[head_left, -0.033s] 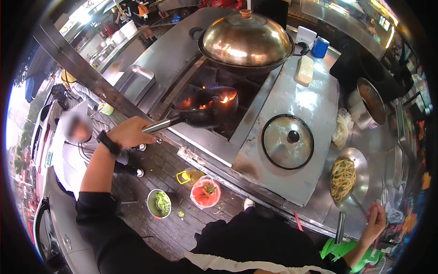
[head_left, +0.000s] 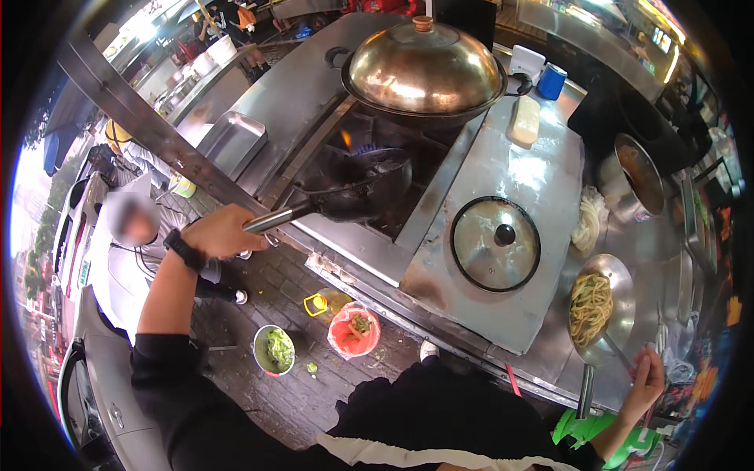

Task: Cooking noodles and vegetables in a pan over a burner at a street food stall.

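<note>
My left hand (head_left: 216,231), a dark watch on its wrist, is closed round the metal handle of a black wok (head_left: 361,195). The wok sits tilted over a burner, and a small orange and blue flame (head_left: 346,139) shows at its far rim. On the right, my right hand (head_left: 647,381) grips the end of a long-handled metal utensil (head_left: 617,350). The utensil's head is hidden among noodles with green bits (head_left: 589,312). These noodles lie in a steel pan (head_left: 624,306) whose handle points toward me.
Behind the burner stands a large wok under a domed lid (head_left: 424,71). A glass lid (head_left: 491,243) lies on the steel counter, near a pot (head_left: 632,180). On the pavement are a bowl of greens (head_left: 276,351) and a red-lined bin (head_left: 353,330). A person (head_left: 129,259) stands at the left.
The orange flames inside the black wok have died away, and a small flame shows at its far rim instead. My left hand has shifted very slightly down; my right hand looks still.
</note>
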A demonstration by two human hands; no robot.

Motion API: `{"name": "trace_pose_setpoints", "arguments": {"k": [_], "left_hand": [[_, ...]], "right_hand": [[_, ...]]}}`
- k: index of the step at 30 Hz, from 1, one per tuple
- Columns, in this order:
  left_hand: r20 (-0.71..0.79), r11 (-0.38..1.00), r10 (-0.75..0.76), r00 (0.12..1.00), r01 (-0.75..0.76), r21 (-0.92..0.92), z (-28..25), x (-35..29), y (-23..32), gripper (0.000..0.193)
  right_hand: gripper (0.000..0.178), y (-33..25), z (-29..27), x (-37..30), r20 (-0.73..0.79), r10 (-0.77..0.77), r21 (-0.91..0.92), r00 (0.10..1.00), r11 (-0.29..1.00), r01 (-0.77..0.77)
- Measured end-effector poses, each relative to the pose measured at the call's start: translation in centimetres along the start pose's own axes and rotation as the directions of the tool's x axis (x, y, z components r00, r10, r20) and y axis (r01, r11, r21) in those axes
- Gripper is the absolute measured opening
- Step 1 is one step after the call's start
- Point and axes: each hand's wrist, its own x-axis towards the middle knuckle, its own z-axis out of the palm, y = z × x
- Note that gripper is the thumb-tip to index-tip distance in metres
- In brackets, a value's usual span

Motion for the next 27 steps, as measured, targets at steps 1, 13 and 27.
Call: {"name": "trace_pose_setpoints", "arguments": {"k": [1,13,27], "left_hand": [[0.09,0.977,-0.097,0.991,0.112,-0.183,0.2,-0.7,0.1,0.027],[-0.081,0.733,-0.049,0.996,-0.019,-0.68,15.8,1.4,2.5,0.025],[-0.664,0.997,-0.076,0.744,0.07,-0.035,20.3,3.5,1.0,0.025]], "right_hand": [[0.022,0.0,0.0,0.0,-0.003,0.0,-0.001,1.0,1.0,0.0],[0.024,-1.7,0.9,0.5,0.003,0.002,0.009,1.0,1.0,-0.002],[0.021,-1.3,0.4,-0.4,-0.006,-0.032,0.068,0.999,0.997,0.033]]}}
